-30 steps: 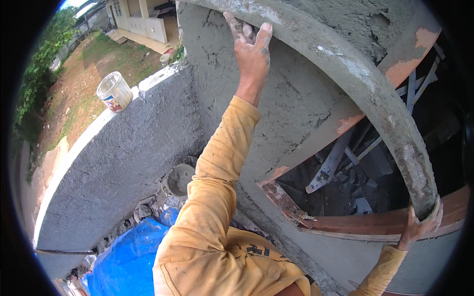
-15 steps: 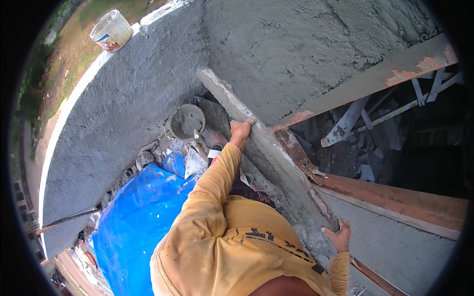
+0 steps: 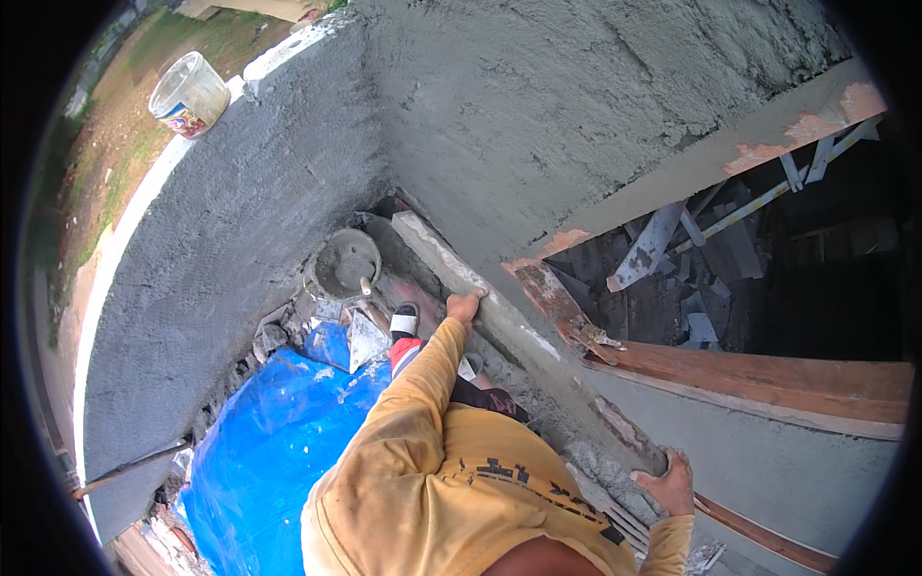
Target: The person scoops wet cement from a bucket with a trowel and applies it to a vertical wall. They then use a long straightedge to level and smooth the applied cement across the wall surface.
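A long straight plank point(image 3: 557, 370), crusted with grey cement, runs slantwise in front of me along the foot of the plastered wall point(image 3: 499, 125). My left hand point(image 3: 464, 307) grips it toward its far end, fingers wrapped over the edge. At the near end, on the right, my right hand point(image 3: 669, 482) has its thumb and fingers closed round the plank. Left of the plank stands a round bucket point(image 3: 348, 261) with grey mortar inside and a pale handle sticking out over its rim.
A blue tarp point(image 3: 279, 451) covers the ground at left, with rubble point(image 3: 272, 338) along it. A clear plastic tub point(image 3: 190, 96) sits on the low wall's white top. Right of the plank, a dark opening holds broken boards point(image 3: 653, 250), bordered by a reddish timber beam point(image 3: 768, 384).
The plank's far end has come down and toward me, away from the plastered wall's face. Both hands keep hold of it, and my view has shifted slightly.
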Tool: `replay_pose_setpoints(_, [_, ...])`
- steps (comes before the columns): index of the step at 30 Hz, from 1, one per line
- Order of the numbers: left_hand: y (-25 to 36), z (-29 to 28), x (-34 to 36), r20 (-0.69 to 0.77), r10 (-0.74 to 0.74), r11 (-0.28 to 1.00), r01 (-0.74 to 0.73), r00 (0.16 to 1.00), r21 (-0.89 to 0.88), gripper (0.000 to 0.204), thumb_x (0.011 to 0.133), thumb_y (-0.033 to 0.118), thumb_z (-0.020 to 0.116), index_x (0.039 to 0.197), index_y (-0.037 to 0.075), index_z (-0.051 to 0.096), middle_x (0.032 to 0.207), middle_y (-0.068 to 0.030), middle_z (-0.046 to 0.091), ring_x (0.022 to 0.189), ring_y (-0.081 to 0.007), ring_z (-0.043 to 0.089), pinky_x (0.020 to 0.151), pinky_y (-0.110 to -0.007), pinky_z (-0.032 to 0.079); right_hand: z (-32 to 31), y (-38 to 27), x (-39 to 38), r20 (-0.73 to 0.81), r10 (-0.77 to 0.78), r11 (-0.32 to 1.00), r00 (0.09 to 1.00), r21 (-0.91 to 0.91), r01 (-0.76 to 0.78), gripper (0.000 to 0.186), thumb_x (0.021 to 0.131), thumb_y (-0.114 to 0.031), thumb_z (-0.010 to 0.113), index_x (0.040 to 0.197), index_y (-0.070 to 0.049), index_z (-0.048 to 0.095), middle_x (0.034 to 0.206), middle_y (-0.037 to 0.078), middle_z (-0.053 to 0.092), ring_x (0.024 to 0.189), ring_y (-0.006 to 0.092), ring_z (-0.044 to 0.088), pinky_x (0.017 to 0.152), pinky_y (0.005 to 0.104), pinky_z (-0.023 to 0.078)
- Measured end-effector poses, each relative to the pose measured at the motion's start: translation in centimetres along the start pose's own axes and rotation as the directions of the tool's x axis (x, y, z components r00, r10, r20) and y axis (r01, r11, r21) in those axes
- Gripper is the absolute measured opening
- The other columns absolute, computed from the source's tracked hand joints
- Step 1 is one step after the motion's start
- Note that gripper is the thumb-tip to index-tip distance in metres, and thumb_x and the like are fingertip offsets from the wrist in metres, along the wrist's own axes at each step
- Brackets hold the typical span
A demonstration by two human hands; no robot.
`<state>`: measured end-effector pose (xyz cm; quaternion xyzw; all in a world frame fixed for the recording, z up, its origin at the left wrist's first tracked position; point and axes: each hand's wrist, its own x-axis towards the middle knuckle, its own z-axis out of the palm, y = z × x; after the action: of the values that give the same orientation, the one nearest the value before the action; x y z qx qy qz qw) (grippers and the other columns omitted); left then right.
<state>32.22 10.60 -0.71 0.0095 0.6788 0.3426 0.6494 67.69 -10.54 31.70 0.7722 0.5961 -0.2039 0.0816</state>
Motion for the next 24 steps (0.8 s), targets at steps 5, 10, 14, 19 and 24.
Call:
replay_pose_setpoints(5, [-3.3, 1.1, 1.6, 0.093, -0.07, 0.995, 0.076, 0.993, -0.065, 0.062, 0.075, 0.027, 0.072, 0.121, -0.005, 0.047, 0.117, -0.0182, 0.054, 0.1, -0.03, 0.059, 0.073, -0.044, 0.052, -4.5, -2.2, -0.7, 0.002, -0.047, 0.989, 0.999, -0.14, 0.047, 0.069, 0.06, -0.036, 0.08, 0.113, 0.002, 0.057, 0.107, 0.024, 0.058, 0.101, 0.041, 0.054, 0.09, 0.0446, 0.043])
replay_pose_setpoints(10, [-3.9, 0.3, 1.3, 0.126, -0.135, 0.99, 0.128, 0.983, 0.062, 0.071, 0.079, 0.041, 0.065, 0.126, -0.007, 0.043, 0.122, -0.0215, 0.052, 0.108, -0.0328, 0.055, 0.084, -0.049, 0.048, -8.1, -6.8, 1.9, -0.022, -0.196, 0.954, 0.98, -0.235, 0.185, 0.062, 0.062, -0.036, 0.078, 0.108, 0.002, 0.061, 0.106, 0.024, 0.058, 0.101, 0.0415, 0.054, 0.091, 0.048, 0.041])
replay_pose_setpoints(14, [-4.5, -4.1, 5.9, -0.111, 0.255, 0.884, -0.185, 0.961, 0.429, 0.077, 0.083, 0.05, 0.058, 0.13, -0.008, 0.04, 0.13, -0.0277, 0.046, 0.117, -0.0367, 0.05, 0.097, -0.044, 0.041, -5.5, -10.5, 10.6, 0.092, -0.366, 0.87, 0.926, -0.32, 0.375, 0.058, 0.065, -0.04, 0.076, 0.108, -0.002, 0.064, 0.108, 0.023, 0.058, 0.101, 0.0395, 0.055, 0.091, 0.0465, 0.042])
replay_pose_setpoints(19, [-0.5, -9.5, 1.6, 0.039, 0.543, 0.743, -0.502, 0.839, 0.443, 0.061, 0.085, 0.043, 0.056, 0.12, -0.007, 0.051, 0.114, -0.0272, 0.058, 0.112, -0.0364, 0.054, 0.095, -0.039, 0.041, 3.5, -15.1, 19.2, 0.333, -0.209, 0.777, 0.92, -0.514, 0.362, 0.058, 0.071, -0.049, 0.071, 0.11, -0.007, 0.064, 0.111, 0.017, 0.06, 0.107, 0.0328, 0.055, 0.091, 0.0408, 0.044])
replay_pose_setpoints(24, [-1.8, -19.4, 1.6, -0.048, 0.48, 0.778, -0.399, 0.876, 0.485, 0.05, 0.085, 0.042, 0.055, 0.099, -0.006, 0.063, 0.096, -0.0273, 0.063, 0.095, -0.0395, 0.061, 0.083, -0.042, 0.045, 5.0, -18.7, 22.4, 0.381, -0.122, 0.74, 0.916, -0.58, 0.34, 0.059, 0.073, -0.051, 0.068, 0.116, -0.012, 0.061, 0.115, 0.014, 0.06, 0.111, 0.0313, 0.054, 0.092, 0.0403, 0.043])
